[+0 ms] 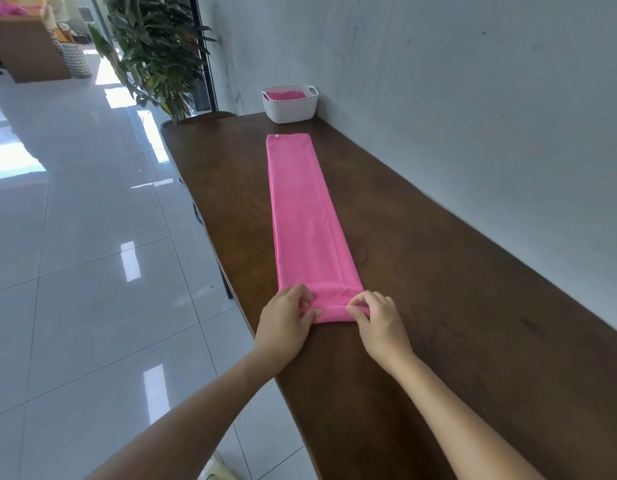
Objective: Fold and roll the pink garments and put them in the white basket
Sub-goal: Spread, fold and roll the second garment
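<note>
Currently: rolling stage, at its very start. Long, flat-folded pink garment [303, 216] lies as a narrow strip on the dark brown wooden table [438, 306], smooth apart from faint creases about midway.

Key relation: the strip's long axis runs straight away from the person. Near end is at the hands. Far end lies just short of the small white basket of lattice-pattern plastic [289, 110], which stands at the far end of the table, close to the grey wall. A small white dot [277, 136], possibly a button, marks the strip's far left corner.

Left hand [286, 320]: on the near left corner, fingers curled over the turned-up edge, gripping it. Right hand [376, 320]: on the near right corner, thumb and fingers pinching the same edge. Hands sit narrow, only part of the strip's width between them, level with one another, neither nearer the work.

Near edge is doubled over into a low ridge; judged to be the first turn of the roll.

Judgement: next move calls for rolling forward along the long axis, toward the basket, both hands advancing evenly so the roll stays square to the strip's sides. Risk: an uneven push would skew the roll into a cone.

Basket holds pink cloth [285, 94], so part of the task looks done; remaining room cannot be told.
</note>
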